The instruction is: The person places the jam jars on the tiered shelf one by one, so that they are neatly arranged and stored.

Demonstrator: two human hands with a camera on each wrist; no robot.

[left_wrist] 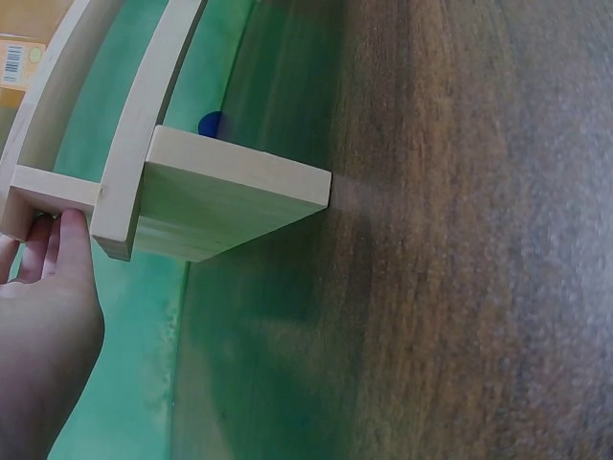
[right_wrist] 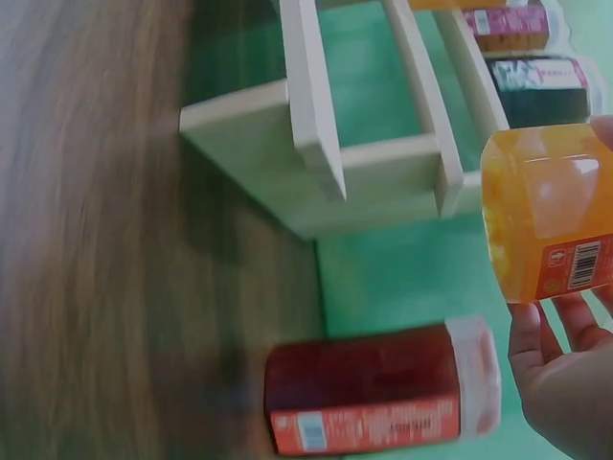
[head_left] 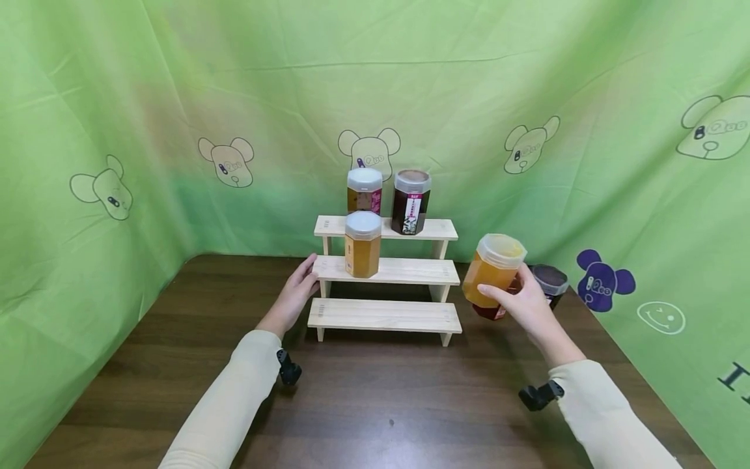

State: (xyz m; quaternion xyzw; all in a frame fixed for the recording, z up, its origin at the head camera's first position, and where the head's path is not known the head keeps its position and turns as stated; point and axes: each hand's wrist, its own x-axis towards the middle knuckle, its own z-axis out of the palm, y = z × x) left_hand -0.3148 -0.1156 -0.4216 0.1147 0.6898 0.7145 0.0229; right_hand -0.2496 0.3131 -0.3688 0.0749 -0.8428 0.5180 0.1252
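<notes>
My right hand point(head_left: 530, 306) grips an orange-yellow jar point(head_left: 491, 273) with a pale lid, lifted to the right of a three-step wooden shelf point(head_left: 383, 314). In the right wrist view the jar point(right_wrist: 551, 216) shows an orange label with a barcode. My left hand point(head_left: 295, 293) is at the left end of the middle step; in the left wrist view its fingers point(left_wrist: 72, 240) touch the wood from the side. An amber jar point(head_left: 362, 251) stands on the middle step. On the top step stand a brown-gold jar point(head_left: 364, 192) and a dark jar point(head_left: 411, 205).
A red jar point(right_wrist: 369, 388) stands on the table right of the shelf, partly hidden in the head view behind the held jar. Close to it is another dark jar point(head_left: 549, 280). Green printed cloth point(head_left: 275, 117) hangs behind and beside the brown wooden table point(head_left: 375, 404).
</notes>
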